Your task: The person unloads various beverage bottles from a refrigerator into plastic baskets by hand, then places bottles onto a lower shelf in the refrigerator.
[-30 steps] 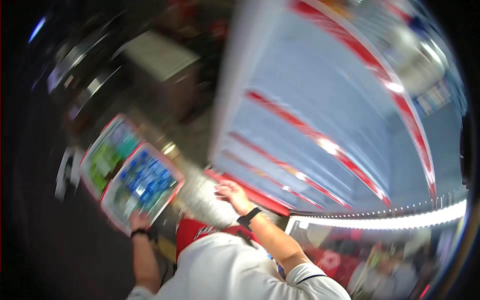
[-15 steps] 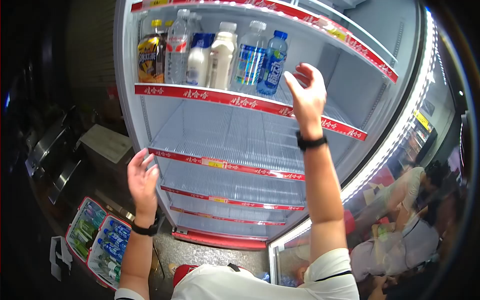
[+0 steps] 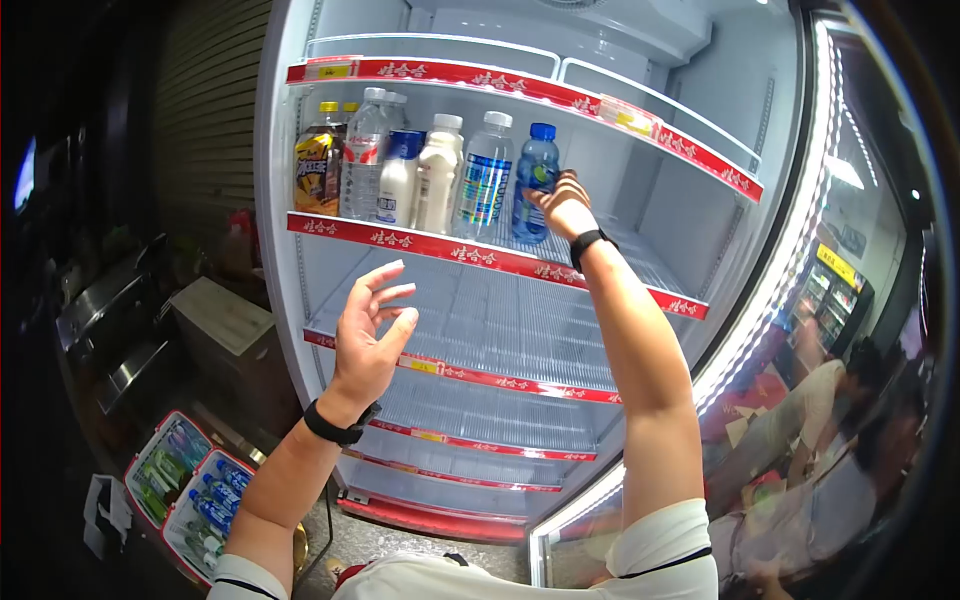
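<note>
My right hand (image 3: pixel 566 208) is on the right side of a blue-capped drink bottle (image 3: pixel 535 170), thumb across its front and the other fingers partly hidden behind. That bottle stands at the right end of a row on the upper shelf. Beside it is a clear bottle with a blue label (image 3: pixel 484 185), then a cream-coloured bottle (image 3: pixel 437 180) and a white bottle with a dark blue top (image 3: pixel 398 185). Farther left are a clear water bottle (image 3: pixel 362 165) and a yellow-capped tea bottle (image 3: pixel 318 170). My left hand (image 3: pixel 370 340), fingers apart and holding nothing, hovers before the shelf below.
The fridge door (image 3: pixel 770 270) stands swung out on the right, with people visible through or reflected in its glass. Red-edged baskets (image 3: pixel 180 500) of bottles sit on the floor at lower left. A pale box (image 3: pixel 222 312) lies left of the fridge.
My right hand has reached in and closed around the blue-capped bottle. My left hand has moved up and to the right. The view has shifted, showing more of the fridge's top.
</note>
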{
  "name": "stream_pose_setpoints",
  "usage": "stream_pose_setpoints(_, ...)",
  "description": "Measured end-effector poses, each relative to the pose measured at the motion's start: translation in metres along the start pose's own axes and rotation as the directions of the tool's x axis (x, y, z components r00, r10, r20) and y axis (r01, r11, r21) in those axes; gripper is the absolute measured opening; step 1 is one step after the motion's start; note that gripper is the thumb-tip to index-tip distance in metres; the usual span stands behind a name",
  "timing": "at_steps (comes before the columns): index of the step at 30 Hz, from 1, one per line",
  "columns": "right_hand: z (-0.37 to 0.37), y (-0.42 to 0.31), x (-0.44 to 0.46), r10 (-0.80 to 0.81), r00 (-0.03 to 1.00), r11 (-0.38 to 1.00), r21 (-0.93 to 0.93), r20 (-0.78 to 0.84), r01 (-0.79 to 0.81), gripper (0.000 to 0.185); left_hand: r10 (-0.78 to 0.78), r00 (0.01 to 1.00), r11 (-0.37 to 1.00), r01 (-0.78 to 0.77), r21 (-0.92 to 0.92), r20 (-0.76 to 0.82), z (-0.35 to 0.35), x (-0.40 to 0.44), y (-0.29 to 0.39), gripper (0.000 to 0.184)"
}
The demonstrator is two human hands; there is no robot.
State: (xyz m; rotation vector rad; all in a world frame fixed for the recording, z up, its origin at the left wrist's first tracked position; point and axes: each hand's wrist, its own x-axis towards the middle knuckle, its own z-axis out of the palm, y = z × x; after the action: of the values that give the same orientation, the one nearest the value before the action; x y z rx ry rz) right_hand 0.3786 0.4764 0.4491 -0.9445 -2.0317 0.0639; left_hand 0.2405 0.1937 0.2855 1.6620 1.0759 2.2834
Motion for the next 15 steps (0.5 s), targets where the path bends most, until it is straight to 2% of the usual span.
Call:
stream_pose_setpoints(2,-0.011,0.004,-0.025,-0.187,0.975,0.982,0.006,-0.122,0.189,0.057,-0.002,1.0,1.0,0.002,0.016,-0.01,0.0,-0.001,0.002,0.051)
stream_pose_setpoints(5,-0.021,0.012,-0.047,-0.375,0.878,0.914,0.041,-0.298,0.404,0.051,0.02,1.0,0.997,-0.019,0.071,-0.004,0.006,0.005,0.005,0.053)
stream_pose_setpoints(6,-0.031,0.0,-0.061,-0.312,0.907,0.935,0.08,-0.283,0.346,0.055,0.017,1.0,0.998,-0.016,0.066,-0.018,0.01,0.007,0.006,0.053)
stream_pose_setpoints(8,-0.036,0.005,-0.075,-0.459,0.797,0.87,-0.016,-0.393,0.493,0.057,0.104,0.994,0.983,-0.105,0.153,0.017,0.019,0.012,0.007,0.058)
stream_pose_setpoints(9,-0.044,-0.005,-0.087,-0.428,0.821,0.865,0.092,-0.378,0.494,0.056,0.115,0.993,0.978,-0.12,0.17,0.038,0.023,0.015,0.01,0.068)
stream_pose_setpoints(10,-0.05,-0.016,-0.099,-0.402,0.827,0.855,0.164,-0.393,0.493,0.055,0.12,0.993,0.978,-0.121,0.167,0.02,0.026,0.018,0.015,0.068)
stream_pose_setpoints(12,-0.058,-0.036,-0.124,-0.418,0.813,0.797,0.265,-0.405,0.542,0.057,0.289,0.951,0.868,-0.309,0.389,0.112,0.032,0.023,0.027,0.08)
stream_pose_setpoints(14,-0.065,-0.057,-0.152,-0.43,0.856,0.692,0.503,-0.288,0.517,0.054,0.384,0.914,0.817,-0.401,0.415,0.128,0.037,0.026,0.029,0.09)
stream_pose_setpoints(15,-0.064,-0.065,-0.169,-0.388,0.902,0.603,0.688,-0.19,0.404,0.053,0.418,0.902,0.837,-0.429,0.34,0.108,0.041,0.023,0.03,0.092)
